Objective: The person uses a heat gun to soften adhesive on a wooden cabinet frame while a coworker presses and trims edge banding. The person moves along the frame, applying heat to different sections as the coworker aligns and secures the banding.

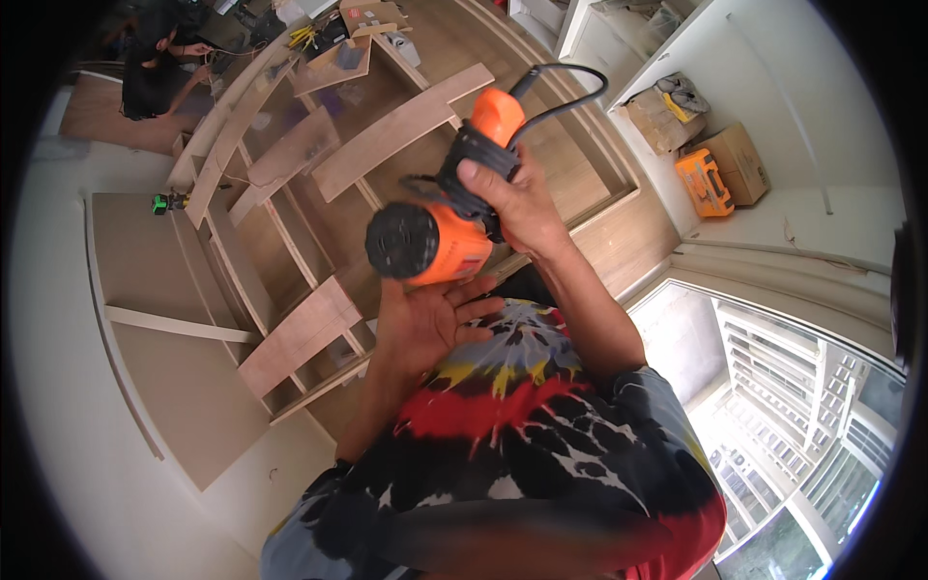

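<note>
An orange-and-black corded power tool [454, 246] is up in front of my chest, its round black vented end toward the left. I cannot make out its exact kind. My right hand [517, 198] is wrapped round it, with the thumb over black cord bundled about its grip. A loop of black cord [583, 71] arches out to the upper right. Below the tool, my left hand [435, 319] is open, palm up and fingers spread. Whether its fingertips touch the orange housing is hard to tell.
A curved wooden framework [290, 237] with plywood pieces [300, 333] spreads ahead and left. A small green-lit device [162, 203] sits at its left edge. Another person [155, 72] works at the far left. An orange case [706, 184] and cardboard box [742, 164] stand at right.
</note>
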Motion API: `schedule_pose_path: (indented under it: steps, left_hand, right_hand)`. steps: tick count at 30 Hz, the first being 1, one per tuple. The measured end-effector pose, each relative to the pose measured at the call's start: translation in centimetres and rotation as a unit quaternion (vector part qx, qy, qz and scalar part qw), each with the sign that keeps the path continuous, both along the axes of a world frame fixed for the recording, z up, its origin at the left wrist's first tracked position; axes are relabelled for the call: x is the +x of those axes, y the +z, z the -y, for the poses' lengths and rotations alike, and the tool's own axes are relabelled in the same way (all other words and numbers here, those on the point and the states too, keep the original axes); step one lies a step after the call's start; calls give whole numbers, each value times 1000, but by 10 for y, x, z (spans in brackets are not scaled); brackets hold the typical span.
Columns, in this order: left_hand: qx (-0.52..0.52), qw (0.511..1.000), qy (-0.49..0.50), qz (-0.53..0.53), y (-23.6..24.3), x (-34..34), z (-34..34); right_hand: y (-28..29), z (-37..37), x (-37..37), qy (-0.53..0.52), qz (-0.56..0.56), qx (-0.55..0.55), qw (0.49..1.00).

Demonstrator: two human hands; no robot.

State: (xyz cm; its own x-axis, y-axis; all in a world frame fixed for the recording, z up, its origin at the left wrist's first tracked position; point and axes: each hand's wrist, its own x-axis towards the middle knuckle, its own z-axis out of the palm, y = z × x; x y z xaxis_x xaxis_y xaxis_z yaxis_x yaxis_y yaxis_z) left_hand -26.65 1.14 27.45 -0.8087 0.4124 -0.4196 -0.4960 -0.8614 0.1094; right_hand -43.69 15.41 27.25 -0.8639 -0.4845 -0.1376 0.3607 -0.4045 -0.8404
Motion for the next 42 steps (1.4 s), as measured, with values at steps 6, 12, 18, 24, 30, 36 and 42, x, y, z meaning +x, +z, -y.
schedule_pose_path:
  steps: [6, 12, 18, 24, 30, 36, 42]
  left_hand:
    - [-708, 673, 187, -103, -9, 1, 2]
    - [-606, 750, 208, -164, -19, -44, -16]
    - [-582, 768, 230, -139, -11, -52, -20]
    - [-616, 745, 227, -117, -14, -53, -17]
    - [-575, 769, 260, -103, -14, -58, -24]
    - [-621, 739, 242, -100, -19, -58, -24]
    - [-677, 690, 242, -83, -22, -64, -29]
  right_hand:
    - [5, -8, -14, -105, 84, -34, 990]
    - [-14, 4, 8, -66, 94, -27, 993]
    - [-2, -32, -3, 8, 68, 103, 992]
    - [1, -41, 22, -163, -345, 345, 857]
    - [-18, -26, 31, -156, -377, 353, 842]
    - [-20, -15, 34, -181, -449, 486, 727]
    - [-28, -19, 22, -151, -421, 454, 771]
